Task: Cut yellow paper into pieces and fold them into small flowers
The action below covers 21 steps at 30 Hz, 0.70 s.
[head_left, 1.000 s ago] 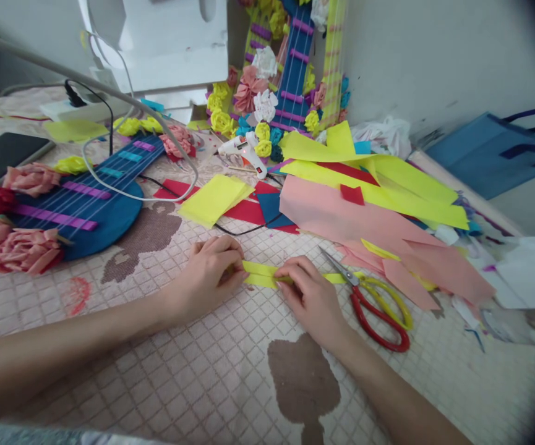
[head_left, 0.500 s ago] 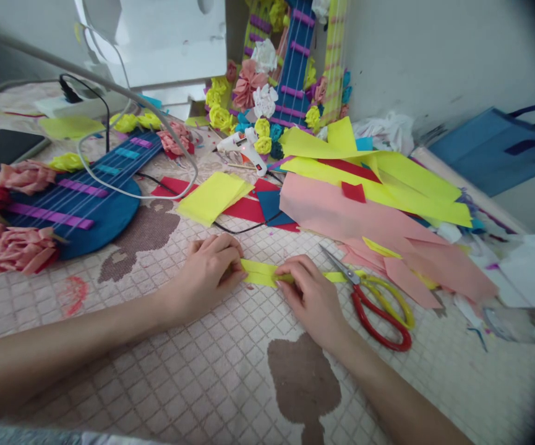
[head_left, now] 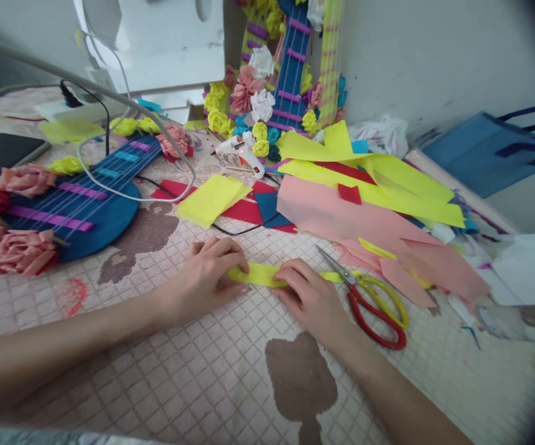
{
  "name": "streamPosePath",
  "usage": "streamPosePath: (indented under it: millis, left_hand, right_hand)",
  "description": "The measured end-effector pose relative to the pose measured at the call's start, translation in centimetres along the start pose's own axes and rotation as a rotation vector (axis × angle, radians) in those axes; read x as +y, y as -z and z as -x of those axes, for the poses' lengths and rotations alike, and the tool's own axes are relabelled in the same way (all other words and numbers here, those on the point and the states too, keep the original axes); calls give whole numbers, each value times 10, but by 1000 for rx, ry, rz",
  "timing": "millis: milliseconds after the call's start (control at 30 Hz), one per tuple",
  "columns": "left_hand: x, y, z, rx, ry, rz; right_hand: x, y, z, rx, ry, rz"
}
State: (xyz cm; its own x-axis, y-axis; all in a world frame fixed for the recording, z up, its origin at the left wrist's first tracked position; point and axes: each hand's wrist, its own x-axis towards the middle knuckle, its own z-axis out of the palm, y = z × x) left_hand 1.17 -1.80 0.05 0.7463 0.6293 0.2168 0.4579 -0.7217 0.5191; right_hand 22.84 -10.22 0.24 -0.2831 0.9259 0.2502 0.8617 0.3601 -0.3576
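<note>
A narrow yellow strip (head_left: 258, 274) of thin, fabric-like sheet lies stretched across the quilted cloth between my hands. My left hand (head_left: 209, 278) has its fingers curled over the strip's left end, thumb lower and a little apart. With fingers and thumb, my right hand (head_left: 311, 296) pinches the strip further along, and its tail emerges past the knuckles on the right. Scissors (head_left: 351, 279) with one red and one yellow handle rest just right of that hand, lying over the tail's end.
Yellow squares (head_left: 211, 199), pink sheet (head_left: 327, 210) and long yellow pieces (head_left: 401, 191) lie beyond my hands. A white glue gun (head_left: 248, 156) sits behind. At left is a blue toy guitar (head_left: 114, 216) with paper-like roses, crossed by a white cable (head_left: 149, 199).
My left fingers have loosened and spread slightly, showing more of the strip's left end. My right hand keeps its pinch. The whole view has shifted slightly.
</note>
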Motion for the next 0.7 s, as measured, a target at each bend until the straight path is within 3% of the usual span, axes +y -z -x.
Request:
streamPosePath:
  millis: [200,467,700]
  left_hand:
    - [-1,1,4,19,-43,-30]
    - [-5,2,-3,59,31,9]
    - [-3,4,-6,40,45,15]
  right_hand:
    - [1,-1,-1,26,69,95]
    - [0,0,-7,70,-124,-113]
    - [-1,3,-10,7,-156,-99]
